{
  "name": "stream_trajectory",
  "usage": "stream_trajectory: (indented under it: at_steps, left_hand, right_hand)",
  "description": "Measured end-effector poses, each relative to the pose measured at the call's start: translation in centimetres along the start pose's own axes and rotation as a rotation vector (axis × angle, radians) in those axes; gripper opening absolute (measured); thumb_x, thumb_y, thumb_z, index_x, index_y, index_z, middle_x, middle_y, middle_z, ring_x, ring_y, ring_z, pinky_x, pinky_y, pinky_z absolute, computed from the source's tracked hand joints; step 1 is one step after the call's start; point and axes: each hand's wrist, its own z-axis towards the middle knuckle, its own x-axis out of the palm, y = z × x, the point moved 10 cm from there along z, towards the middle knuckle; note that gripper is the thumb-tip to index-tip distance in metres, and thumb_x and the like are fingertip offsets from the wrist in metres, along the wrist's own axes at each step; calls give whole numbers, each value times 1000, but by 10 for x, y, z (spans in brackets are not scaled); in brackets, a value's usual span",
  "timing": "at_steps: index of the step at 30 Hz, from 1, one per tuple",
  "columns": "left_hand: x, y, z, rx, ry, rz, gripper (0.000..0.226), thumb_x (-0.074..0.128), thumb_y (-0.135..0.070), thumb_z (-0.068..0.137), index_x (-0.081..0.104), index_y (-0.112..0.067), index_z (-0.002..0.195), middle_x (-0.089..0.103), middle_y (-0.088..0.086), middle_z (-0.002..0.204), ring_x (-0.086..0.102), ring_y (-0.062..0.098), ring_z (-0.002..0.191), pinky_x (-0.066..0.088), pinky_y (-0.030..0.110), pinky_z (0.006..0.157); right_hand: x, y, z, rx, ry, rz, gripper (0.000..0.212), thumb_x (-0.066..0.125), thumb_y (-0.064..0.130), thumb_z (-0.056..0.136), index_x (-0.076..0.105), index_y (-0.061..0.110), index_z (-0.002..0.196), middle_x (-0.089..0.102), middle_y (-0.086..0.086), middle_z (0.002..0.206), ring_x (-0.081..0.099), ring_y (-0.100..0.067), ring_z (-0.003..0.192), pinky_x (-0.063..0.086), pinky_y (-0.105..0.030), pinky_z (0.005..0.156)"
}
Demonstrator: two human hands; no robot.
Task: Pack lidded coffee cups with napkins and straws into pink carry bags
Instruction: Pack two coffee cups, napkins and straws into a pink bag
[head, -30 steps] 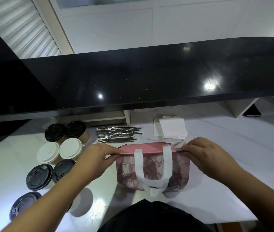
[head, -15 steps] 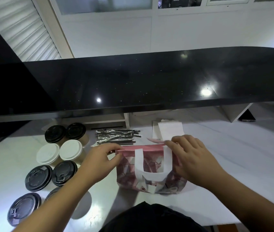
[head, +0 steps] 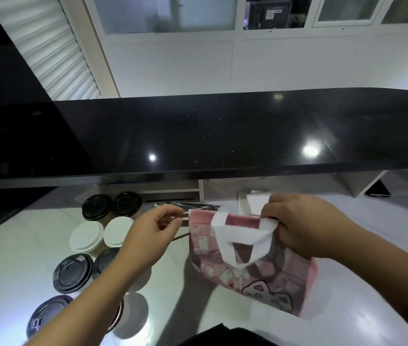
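Observation:
A pink patterned carry bag [head: 267,273] with white handles stands tilted on the white counter [head: 18,250], in front of me. My right hand [head: 307,228] grips its top right edge together with a white handle. My left hand [head: 153,231] is at the bag's top left corner, thumb and forefinger pinched on its blurred edge. Several lidded cups stand to the left: black lids [head: 97,207], white lids [head: 86,236] and more black lids [head: 72,273]. Wrapped straws [head: 198,208] lie behind the bag. White napkins [head: 255,202] show behind my right hand.
A black glossy shelf [head: 223,136] overhangs the back of the counter, low above the cups and straws. A dark device [head: 377,190] sits under it at far right. My dark clothing [head: 223,338] is at the counter's near edge.
The right hand moved from the bag's right side to its top and took hold of the handle. The bag has tilted and shifted right. The left hand stayed at the left corner.

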Motion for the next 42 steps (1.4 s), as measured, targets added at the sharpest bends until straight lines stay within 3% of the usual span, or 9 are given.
stream_trajectory:
  at_steps: [6,9,14,18,21,25,33,39,42]
  left_hand:
    - [-50,-21,15,50,-157,-93,31,72,-20,95,71,-46,110,75,-23,102,71,-1,89,53,21,76]
    - [-71,-40,20,112,-223,-98,31,70,-24,96,68,-48,116,73,-25,107,70,-1,94,53,18,76]
    - [-91,-74,39,220,-231,-17,36,63,-50,91,61,-49,127,66,-25,115,65,-6,106,50,8,77]
    - [-88,-78,69,183,-97,-56,57,58,-75,80,52,-57,135,60,-32,126,57,-17,116,48,12,89]
    - [-92,-72,97,135,-59,-86,68,64,-76,80,47,-56,143,56,-42,123,53,-19,119,45,9,89]
    - [-103,-58,133,96,-61,-70,66,66,-72,81,49,-55,142,63,-46,112,59,-21,109,49,10,79]
    - [-130,-12,195,-26,-177,-97,49,50,-65,95,52,-47,140,60,-41,107,57,-25,96,44,12,76]
    - [-143,12,212,-82,-245,-36,43,38,-41,107,55,-35,146,64,-16,127,60,5,110,44,22,83]
    - [-142,19,212,-104,-235,-21,41,34,-37,109,57,-31,143,66,-9,126,61,12,112,46,31,90]
  right_hand:
    - [-123,-16,13,160,-3,41,22,58,41,87,59,35,66,63,13,64,63,0,60,46,-16,51]
    - [-181,-19,34,203,-132,46,28,61,42,87,65,25,65,63,8,56,60,-7,51,40,-25,47]
    - [-234,-10,106,236,-265,78,25,69,32,86,70,14,69,65,-5,66,61,-19,62,47,-29,53]
    - [-241,4,178,280,-371,105,21,66,24,82,70,7,69,64,-11,67,60,-24,62,42,-27,49]
    - [-233,16,229,317,-418,130,19,65,18,82,64,4,69,59,-10,63,55,-23,56,36,-25,44]
    - [-227,30,278,331,-537,203,36,62,22,91,42,13,62,46,-2,61,47,-20,55,26,-26,44]
    - [-217,55,338,315,-625,414,46,60,39,97,40,12,65,45,0,63,47,-22,58,32,-26,50]
    - [-201,76,360,340,-578,420,36,57,23,96,37,17,67,44,1,66,54,-27,73,43,-34,65]
    - [-200,88,363,328,-538,369,34,54,18,99,36,16,69,57,-4,77,57,-29,79,48,-36,70]
